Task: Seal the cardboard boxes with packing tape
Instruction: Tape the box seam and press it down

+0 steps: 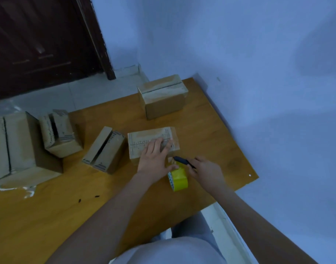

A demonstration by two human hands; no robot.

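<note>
Left hand (153, 159) fingers straight, pressing flat on small brown cardboard box (144, 141), thumb against yellow packing tape roll (178, 178). Right hand (205, 170) grips thin black cutter (183, 161), pointing up-left toward box. Five boxes on orange wooden table (211, 134); one roll.

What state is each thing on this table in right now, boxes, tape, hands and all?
Box under the left hand: flaps shut, tape across the top.
Far box: closed, taped.
Two middle boxes: flaps gaping.
Tape roll: on edge, strip drawn to the box.
Left hand: flat, pressing the box.
Right hand: grips a dark cutter.
</note>
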